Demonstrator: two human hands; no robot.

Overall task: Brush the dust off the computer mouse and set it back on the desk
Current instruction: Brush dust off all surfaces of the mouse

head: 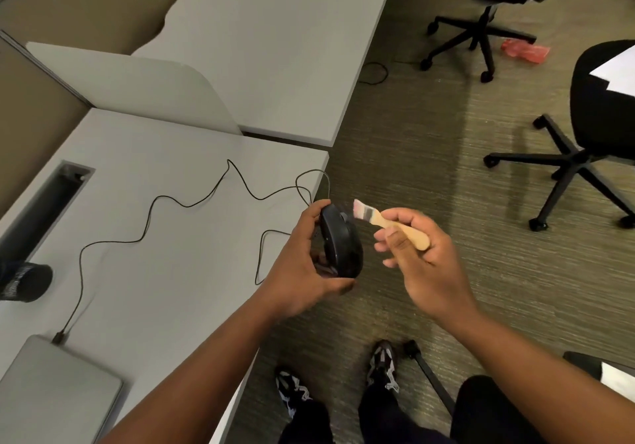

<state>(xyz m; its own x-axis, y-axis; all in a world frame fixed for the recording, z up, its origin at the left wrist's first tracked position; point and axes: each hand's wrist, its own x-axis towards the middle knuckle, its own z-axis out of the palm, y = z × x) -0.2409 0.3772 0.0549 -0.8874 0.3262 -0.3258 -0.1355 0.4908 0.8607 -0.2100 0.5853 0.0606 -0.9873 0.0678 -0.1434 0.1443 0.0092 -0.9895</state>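
From the head camera, the left hand [302, 265] curls around the black mouse [342, 244], holding it up just past the desk [165, 237] edge; the right hand [422, 258], beside the mouse, pinches the wooden brush [388, 222]; its bristles point at the mouse.

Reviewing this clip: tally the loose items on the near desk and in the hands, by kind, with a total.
Computer mouse, held in the left hand: 1
Brush, held in the right hand: 1
Mouse cable: 1
Closed laptop: 1
Dark cylindrical item at the desk's left edge, kind unclear: 1
Total: 5
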